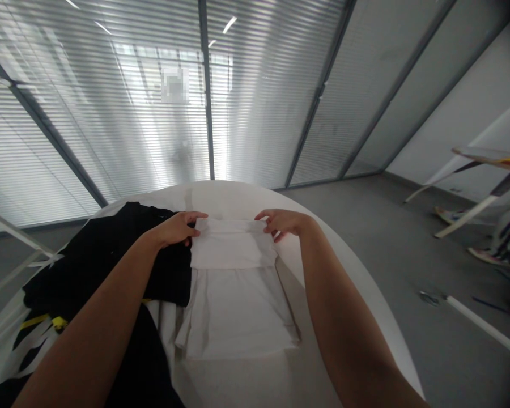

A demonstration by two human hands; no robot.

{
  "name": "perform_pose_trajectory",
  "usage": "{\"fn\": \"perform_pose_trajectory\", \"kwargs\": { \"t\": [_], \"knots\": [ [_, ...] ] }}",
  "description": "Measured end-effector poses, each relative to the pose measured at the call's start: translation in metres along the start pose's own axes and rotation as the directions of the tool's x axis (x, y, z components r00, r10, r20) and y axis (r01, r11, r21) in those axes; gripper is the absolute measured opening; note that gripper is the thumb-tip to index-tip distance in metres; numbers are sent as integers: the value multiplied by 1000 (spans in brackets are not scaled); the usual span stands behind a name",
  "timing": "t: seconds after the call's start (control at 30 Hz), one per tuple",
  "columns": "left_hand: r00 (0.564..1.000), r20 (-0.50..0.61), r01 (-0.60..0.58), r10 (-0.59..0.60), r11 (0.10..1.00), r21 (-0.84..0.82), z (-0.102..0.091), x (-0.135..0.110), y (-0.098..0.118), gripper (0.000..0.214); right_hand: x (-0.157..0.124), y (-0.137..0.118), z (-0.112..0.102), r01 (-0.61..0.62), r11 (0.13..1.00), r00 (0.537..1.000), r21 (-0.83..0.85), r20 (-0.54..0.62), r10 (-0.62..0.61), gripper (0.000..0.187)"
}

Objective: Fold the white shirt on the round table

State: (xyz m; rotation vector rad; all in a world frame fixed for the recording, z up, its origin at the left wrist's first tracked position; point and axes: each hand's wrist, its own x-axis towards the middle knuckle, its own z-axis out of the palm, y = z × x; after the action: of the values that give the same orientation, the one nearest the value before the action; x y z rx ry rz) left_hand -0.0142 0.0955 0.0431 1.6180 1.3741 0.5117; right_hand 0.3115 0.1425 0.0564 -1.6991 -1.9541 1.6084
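Observation:
A white garment (236, 294) lies flat on a round white table (365, 294), its far end folded back toward me into a band. My left hand (179, 228) pinches the far left corner of that fold. My right hand (283, 222) pinches the far right corner, fingers curled on the cloth. Both forearms reach out over the table.
A heap of black clothing (110, 260) with yellow and white markings lies on the table's left side, touching the white garment. Glass walls with blinds (153, 113) stand behind the table. Grey floor at right holds white poles (484, 326) and scattered items.

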Motion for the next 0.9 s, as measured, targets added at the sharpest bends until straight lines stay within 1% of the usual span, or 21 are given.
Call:
{"fn": "perform_pose_trajectory", "kwargs": {
  "t": [0.07, 0.1, 0.13, 0.17, 0.2, 0.23, 0.27, 0.3, 0.33, 0.4, 0.43, 0.5, 0.57, 0.63, 0.7, 0.77, 0.83, 0.9],
  "knots": [
    [998, -46, 44, -36, 982, 185, -1, 3, 0, 66, 3, 0, 0, -86, 995, 996, -58, -8, 86, 63],
    [996, -84, 51, -28, 954, 296, -1, 4, 2, 62, 4, -1, 0, -118, 988, 993, -99, -35, 115, 63],
    [991, -136, 55, 1, 913, 405, 0, 5, 5, 58, 5, -3, 0, -127, 979, 990, -162, -84, 114, 59],
    [978, -202, 61, 49, 862, 503, 3, 6, 9, 54, 7, -6, 0, -116, 964, 985, -241, -151, 81, 53],
    [956, -270, 69, 114, 809, 584, 8, 7, 14, 50, 8, -10, 0, -94, 941, 974, -324, -224, 21, 46],
    [929, -318, 68, 186, 761, 645, 15, 7, 19, 48, 9, -14, 1, -63, 913, 956, -402, -287, -60, 39],
    [906, -339, 53, 255, 725, 687, 24, 7, 24, 48, 11, -18, 3, -26, 883, 933, -468, -328, -147, 35],
    [892, -322, 10, 317, 698, 716, 34, 7, 27, 49, 13, -21, 6, 15, 856, 910, -516, -347, -225, 34],
    [891, -265, -62, 368, 676, 734, 45, 7, 29, 51, 16, -25, 11, 51, 837, 893, -545, -350, -282, 34],
    [900, -129, -191, 417, 641, 743, 64, 8, 27, 54, 24, -27, 25, 102, 813, 876, -573, -336, -346, 39],
    [908, -74, -227, 413, 631, 742, 71, 9, 24, 55, 28, -26, 34, 112, 805, 869, -582, -337, -364, 42],
    [932, -19, -228, 361, 627, 745, 79, 12, 15, 58, 39, -21, 52, 90, 797, 867, -597, -347, -358, 49],
    [958, -40, -156, 283, 634, 757, 79, 14, 6, 63, 48, -13, 67, 28, 780, 865, -626, -376, -333, 54],
    [972, -83, -79, 221, 636, 767, 75, 17, 0, 71, 56, -5, 76, -50, 753, 852, -656, -421, -311, 57],
    [977, -106, -36, 185, 633, 774, 71, 19, -3, 78, 61, 0, 79, -108, 731, 834, -673, -462, -302, 59],
    [981, -103, -27, 167, 634, 773, 68, 20, -4, 84, 63, 2, 78, -135, 718, 828, -683, -476, -296, 60],
    [981, -111, -17, 158, 644, 765, 67, 22, -5, 88, 62, 3, 77, -134, 712, 821, -689, -480, -310, 59],
    [978, -129, -11, 165, 653, 757, 66, 23, -7, 87, 60, 3, 77, -114, 714, 799, -691, -491, -347, 56]
  ]
}}
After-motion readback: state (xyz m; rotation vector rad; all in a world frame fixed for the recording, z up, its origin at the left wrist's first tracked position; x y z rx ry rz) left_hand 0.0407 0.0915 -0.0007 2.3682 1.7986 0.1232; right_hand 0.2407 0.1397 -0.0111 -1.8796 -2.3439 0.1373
